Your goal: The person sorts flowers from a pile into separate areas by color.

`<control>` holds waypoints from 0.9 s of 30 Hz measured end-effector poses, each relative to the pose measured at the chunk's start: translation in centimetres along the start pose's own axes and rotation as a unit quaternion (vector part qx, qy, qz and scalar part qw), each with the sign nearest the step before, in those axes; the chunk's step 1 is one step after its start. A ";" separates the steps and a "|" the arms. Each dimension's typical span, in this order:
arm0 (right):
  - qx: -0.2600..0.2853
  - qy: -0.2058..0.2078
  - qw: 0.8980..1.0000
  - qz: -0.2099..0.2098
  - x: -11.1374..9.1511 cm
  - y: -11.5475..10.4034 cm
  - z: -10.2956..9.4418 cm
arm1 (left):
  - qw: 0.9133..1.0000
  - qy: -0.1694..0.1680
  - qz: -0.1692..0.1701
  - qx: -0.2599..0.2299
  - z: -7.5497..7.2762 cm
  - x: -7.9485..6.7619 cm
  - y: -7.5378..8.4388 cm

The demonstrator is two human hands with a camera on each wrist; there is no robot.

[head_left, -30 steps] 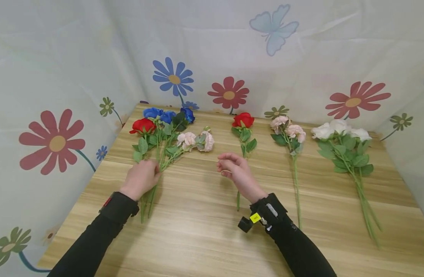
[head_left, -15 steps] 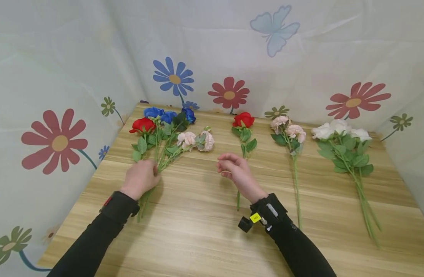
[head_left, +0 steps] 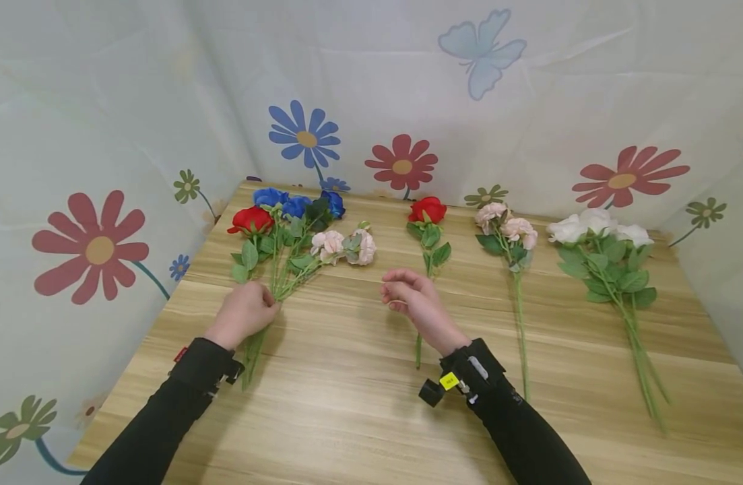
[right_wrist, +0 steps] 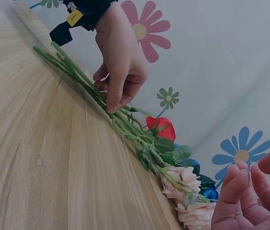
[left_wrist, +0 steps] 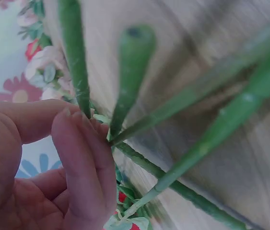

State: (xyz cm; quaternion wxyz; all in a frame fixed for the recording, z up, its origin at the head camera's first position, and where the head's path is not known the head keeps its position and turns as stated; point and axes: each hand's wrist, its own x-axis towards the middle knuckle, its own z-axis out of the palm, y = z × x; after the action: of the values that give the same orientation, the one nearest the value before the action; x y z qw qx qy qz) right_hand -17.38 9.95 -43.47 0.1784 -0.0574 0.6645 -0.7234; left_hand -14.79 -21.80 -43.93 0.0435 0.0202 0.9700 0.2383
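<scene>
My left hand [head_left: 242, 315] pinches the green stems [head_left: 256, 347] of a mixed bunch of artificial flowers at the left of the table. Fanned out above it are a red rose [head_left: 251, 219], blue roses [head_left: 270, 197] and pale pink blooms [head_left: 327, 246]. In the left wrist view, thumb and fingers [left_wrist: 84, 158] meet at the stems [left_wrist: 197, 148], whose lower ends spread apart. My right hand [head_left: 422, 310] hovers with loosely bent fingers over the stem of a single red rose [head_left: 427, 210], holding nothing. The right wrist view shows its fingers [right_wrist: 233, 184] near the bunch.
Right of my right hand lies a pink stem with two blooms [head_left: 519, 231]. Farther right rest several white roses [head_left: 568, 229] with crossing stems. A floral-print curtain [head_left: 359, 74] rises behind the wooden table [head_left: 347, 404] and along its sides.
My left hand has shifted slightly down and left along the stems, and the lower stem ends have drawn closer together. My right hand stays in place.
</scene>
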 end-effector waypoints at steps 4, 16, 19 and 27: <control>0.000 -0.003 1.000 -0.001 0.0 0.0 -0.1 | 0.999 0.017 -0.005 0.039 0.4 0.2 0.2; -0.001 -0.008 1.000 0.001 -0.1 0.0 -0.2 | 0.992 0.045 -0.026 0.118 1.0 1.2 0.6; -0.003 -0.011 1.000 0.000 -0.1 0.1 -0.3 | 0.991 0.056 -0.020 0.122 1.0 1.3 0.5; -0.009 -0.017 1.000 0.000 -0.2 0.1 -0.5 | 0.993 0.082 0.004 0.083 0.6 1.0 0.4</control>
State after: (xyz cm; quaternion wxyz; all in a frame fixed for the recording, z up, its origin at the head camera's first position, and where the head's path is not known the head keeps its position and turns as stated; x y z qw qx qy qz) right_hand -17.37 10.48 -43.64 0.1887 -0.0712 0.6675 -0.7167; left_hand -15.76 -21.12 -44.36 -0.0389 0.0085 0.9866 0.1583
